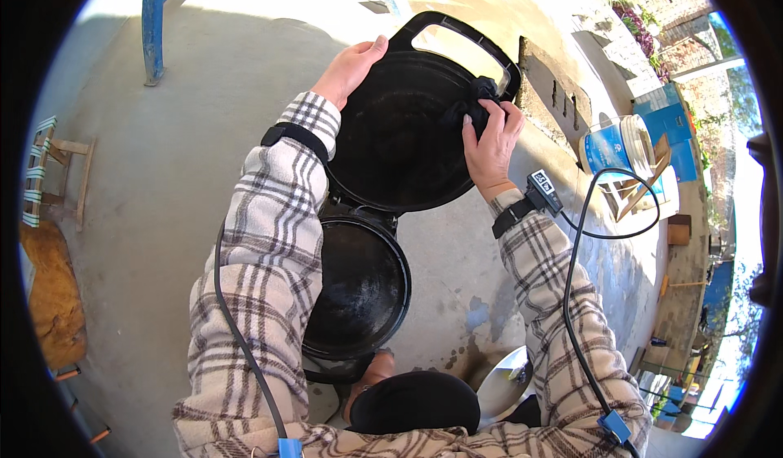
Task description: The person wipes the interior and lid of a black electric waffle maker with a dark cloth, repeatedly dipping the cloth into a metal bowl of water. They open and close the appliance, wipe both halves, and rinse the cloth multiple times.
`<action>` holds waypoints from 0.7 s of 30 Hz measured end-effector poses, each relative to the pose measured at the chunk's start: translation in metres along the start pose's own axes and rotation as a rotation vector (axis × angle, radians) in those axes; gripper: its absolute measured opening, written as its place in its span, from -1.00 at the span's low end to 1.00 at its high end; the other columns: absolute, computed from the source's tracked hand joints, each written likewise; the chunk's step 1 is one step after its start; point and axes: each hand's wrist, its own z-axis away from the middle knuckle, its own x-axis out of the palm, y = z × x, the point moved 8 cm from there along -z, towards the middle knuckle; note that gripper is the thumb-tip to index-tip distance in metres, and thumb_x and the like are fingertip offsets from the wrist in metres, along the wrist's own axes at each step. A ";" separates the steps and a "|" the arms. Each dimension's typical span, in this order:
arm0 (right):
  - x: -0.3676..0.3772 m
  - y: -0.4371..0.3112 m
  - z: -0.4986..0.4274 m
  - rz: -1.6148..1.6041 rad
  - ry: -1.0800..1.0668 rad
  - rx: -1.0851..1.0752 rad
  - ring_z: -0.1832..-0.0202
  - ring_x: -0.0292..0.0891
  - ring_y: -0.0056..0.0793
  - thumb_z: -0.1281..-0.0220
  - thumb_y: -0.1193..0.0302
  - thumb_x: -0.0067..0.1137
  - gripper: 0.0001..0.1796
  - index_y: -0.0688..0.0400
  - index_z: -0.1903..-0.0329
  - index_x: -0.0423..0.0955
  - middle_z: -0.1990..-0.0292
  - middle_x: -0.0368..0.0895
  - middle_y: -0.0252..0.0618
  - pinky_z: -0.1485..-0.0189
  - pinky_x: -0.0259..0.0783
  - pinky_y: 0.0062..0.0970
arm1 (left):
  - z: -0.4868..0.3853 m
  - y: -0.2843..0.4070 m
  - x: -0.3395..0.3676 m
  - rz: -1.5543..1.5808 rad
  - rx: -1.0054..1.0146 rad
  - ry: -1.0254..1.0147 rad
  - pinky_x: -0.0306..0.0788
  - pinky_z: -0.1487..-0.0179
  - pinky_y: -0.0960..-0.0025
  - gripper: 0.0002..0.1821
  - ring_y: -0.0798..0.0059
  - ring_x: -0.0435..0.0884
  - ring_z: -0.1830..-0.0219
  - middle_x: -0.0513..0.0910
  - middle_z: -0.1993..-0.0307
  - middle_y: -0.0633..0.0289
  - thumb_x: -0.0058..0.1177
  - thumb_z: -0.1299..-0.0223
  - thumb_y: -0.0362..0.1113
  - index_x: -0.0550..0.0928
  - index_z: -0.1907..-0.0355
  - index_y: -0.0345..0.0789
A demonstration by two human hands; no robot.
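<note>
A black electric griddle stands opened on its hinge, its round lid raised away from me. My left hand grips the lid's rim beside the base of the wide loop handle, thumb on top. Against the right inner side of the lid, my right hand presses a bunched black cloth, just below the handle's right end. Dark cloth and dark pan blend together, so the cloth's full outline is hard to tell. Nearer to me lies the lower round plate, partly covered by my left sleeve; its surface looks shiny.
A metal basin sits by my right knee. Beyond the lid is a concrete block; white-and-blue buckets stand to the right. A blue leg and a wooden stool are leftward. Black cables run along both arms.
</note>
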 end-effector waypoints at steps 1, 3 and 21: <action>0.002 -0.014 0.002 -0.044 0.078 -0.077 -0.20 0.24 0.12 -0.17 0.41 0.38 -0.49 0.15 -0.17 0.46 -0.13 0.27 0.09 -0.30 0.23 0.03 | -0.002 -0.003 -0.001 0.011 -0.010 -0.002 0.04 -0.60 0.13 -0.07 0.13 0.21 -0.59 0.38 -0.49 -0.06 -0.12 -0.46 0.41 0.38 -0.50 -0.38; 0.022 -0.036 -0.008 -0.080 0.103 -0.040 -0.20 0.24 0.12 -0.17 0.41 0.39 -0.48 0.16 -0.19 0.45 -0.14 0.26 0.10 -0.30 0.23 0.01 | -0.008 -0.010 -0.001 0.028 -0.042 -0.055 -0.14 -0.64 -0.01 0.04 0.15 0.04 -0.66 0.22 -0.58 -0.01 -0.15 -0.38 0.52 0.29 -0.56 -0.33; 0.008 0.013 0.039 -0.088 -0.027 0.020 -0.28 0.23 0.15 -0.10 0.53 0.40 -0.42 0.19 -0.20 0.42 -0.21 0.23 0.12 -0.39 0.24 -0.04 | -0.031 -0.022 -0.005 -0.048 0.096 0.038 0.14 -0.54 0.13 0.03 0.16 0.40 -0.47 0.51 -0.38 -0.02 -0.20 -0.31 0.61 0.55 -0.37 -0.33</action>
